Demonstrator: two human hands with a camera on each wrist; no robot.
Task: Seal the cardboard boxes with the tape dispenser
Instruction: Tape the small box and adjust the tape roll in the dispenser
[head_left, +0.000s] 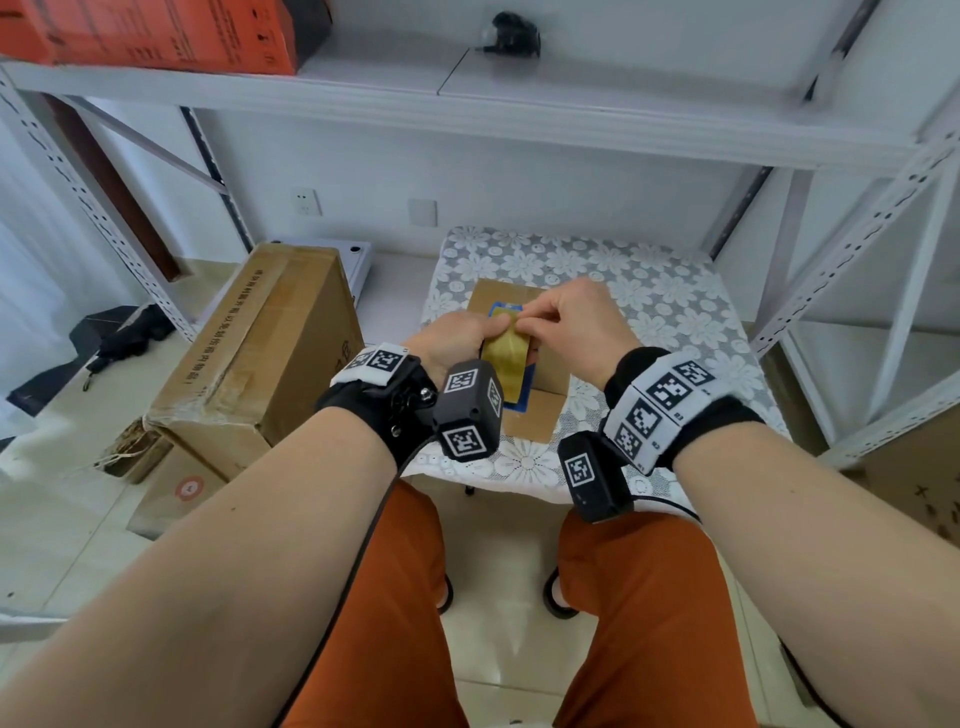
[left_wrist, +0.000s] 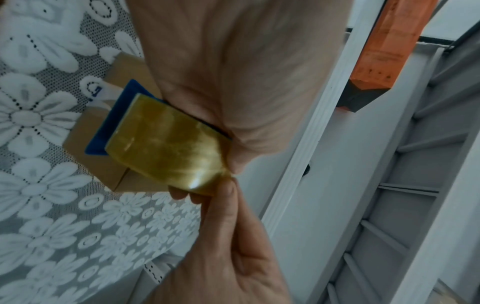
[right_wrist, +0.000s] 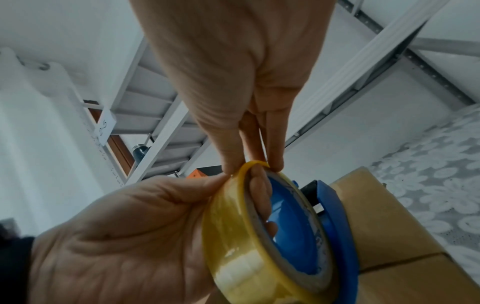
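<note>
Orange-clad knees (head_left: 519, 597), large carton (head_left: 270, 343) leftward

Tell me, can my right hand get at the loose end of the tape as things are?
Probably yes. The right hand already pinches at the rim of the yellow tape roll, which the left hand grips in its blue dispenser above the small box; nothing blocks it.

White metal shelving (head_left: 852, 228) against a white wall (head_left: 519, 192), pale tiled floor (head_left: 67, 535) below.

Glossy yellow tape roll (right_wrist: 233, 236) on blue plastic dispenser (right_wrist: 335, 222); matt brown cardboard box (right_wrist: 384, 216); white lace tablecloth (head_left: 649, 291).
</note>
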